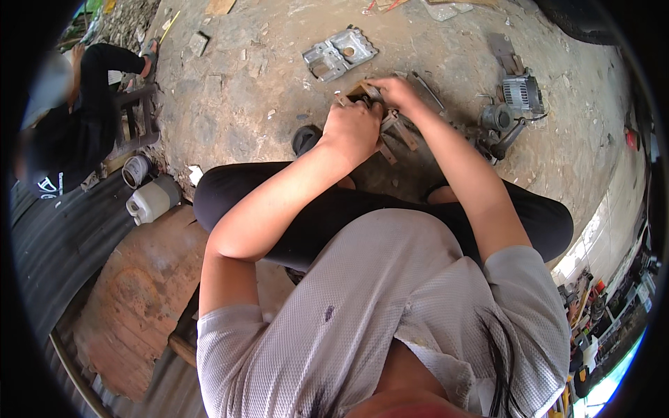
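Observation:
My left hand (354,129) is closed around a small brown, box-like metal part (357,91) in front of my feet. Most of that part is hidden by my fingers. From the far right side my right hand (394,93) pinches the same part at its edge. Just below my hands, rusty metal bars (402,132) stick out toward me; whether they join the held part I cannot tell. A silver cast-metal housing (339,53) with a round hole lies on the ground beyond my hands.
To the right sit a finned metal motor part (521,93) and a dark cylindrical part (497,118). A long thin metal rod (428,90) lies beside my right forearm. At left are a white jug (148,202), an open can (136,171) and another person (94,104) seated.

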{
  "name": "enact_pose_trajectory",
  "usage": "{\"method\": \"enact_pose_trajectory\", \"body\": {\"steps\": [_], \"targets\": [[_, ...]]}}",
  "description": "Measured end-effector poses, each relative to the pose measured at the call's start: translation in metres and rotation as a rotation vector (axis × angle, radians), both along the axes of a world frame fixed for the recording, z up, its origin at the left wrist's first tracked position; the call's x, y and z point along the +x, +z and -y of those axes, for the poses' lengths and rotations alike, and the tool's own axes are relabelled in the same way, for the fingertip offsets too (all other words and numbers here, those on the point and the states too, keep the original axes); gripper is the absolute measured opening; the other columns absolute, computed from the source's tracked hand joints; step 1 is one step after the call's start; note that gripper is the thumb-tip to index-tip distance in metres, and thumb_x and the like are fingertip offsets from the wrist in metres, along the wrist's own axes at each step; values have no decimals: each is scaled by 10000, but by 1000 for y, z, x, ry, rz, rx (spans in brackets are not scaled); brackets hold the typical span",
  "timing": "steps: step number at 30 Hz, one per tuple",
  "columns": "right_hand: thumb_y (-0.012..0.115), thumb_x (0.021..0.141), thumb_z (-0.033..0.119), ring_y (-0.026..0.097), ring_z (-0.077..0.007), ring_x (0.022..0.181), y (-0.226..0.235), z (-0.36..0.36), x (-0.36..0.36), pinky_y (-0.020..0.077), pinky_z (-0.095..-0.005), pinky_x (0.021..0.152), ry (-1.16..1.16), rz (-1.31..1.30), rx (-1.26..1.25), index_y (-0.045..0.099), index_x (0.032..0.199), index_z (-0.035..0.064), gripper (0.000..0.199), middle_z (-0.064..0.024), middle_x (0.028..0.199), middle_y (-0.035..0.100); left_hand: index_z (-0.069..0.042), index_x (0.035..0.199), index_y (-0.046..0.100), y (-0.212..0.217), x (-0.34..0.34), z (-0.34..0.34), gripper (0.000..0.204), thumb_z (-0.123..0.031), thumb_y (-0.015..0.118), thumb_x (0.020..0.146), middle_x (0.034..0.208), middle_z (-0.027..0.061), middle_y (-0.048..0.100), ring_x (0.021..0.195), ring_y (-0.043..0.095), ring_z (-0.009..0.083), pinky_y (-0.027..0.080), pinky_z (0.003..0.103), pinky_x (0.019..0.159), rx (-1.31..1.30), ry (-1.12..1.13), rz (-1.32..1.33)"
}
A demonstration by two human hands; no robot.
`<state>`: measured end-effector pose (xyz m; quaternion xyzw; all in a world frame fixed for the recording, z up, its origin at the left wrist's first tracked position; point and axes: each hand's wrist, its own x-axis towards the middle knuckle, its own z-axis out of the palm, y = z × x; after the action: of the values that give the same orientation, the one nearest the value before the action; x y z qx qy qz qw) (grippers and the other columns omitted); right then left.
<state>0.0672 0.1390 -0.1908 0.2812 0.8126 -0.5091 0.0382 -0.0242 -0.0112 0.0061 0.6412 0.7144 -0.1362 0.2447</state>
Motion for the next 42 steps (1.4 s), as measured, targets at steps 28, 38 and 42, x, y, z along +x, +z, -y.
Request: {"method": "enact_pose_trajectory", "body": {"steps": [28, 38, 42], "targets": [[553, 902, 45, 653, -321, 1191, -37, -25, -27, 501, -382, 1045, 204, -71, 88, 698, 1282, 145, 418, -148, 1282, 677, -50, 1403, 525, 2, -8, -12, 735, -487, 744, 853, 1082, 106, 694, 994, 711, 247, 514, 381, 894, -115, -82, 11], [540, 926, 117, 662, -315, 1178, -64, -40, -22, 505, -404, 1023, -110, 34, 112, 719, 1244, 148, 366, -170, 1253, 673, -45, 1474, 473, 2, -6, -12, 847, -494, 769, 821, 1079, 105, 693, 955, 715, 238, 506, 369, 893, -69, -97, -25], [550, 914, 114, 677, -321, 1147, -59, -24, -14, 534, -399, 976, 24, -149, 127, 727, 1222, 149, 357, -166, 1284, 658, -48, 1476, 474, -2, -3, -8, 843, -482, 774, 818, 1070, 106, 697, 954, 718, 236, 509, 367, 887, -65, -93, -47]]}}
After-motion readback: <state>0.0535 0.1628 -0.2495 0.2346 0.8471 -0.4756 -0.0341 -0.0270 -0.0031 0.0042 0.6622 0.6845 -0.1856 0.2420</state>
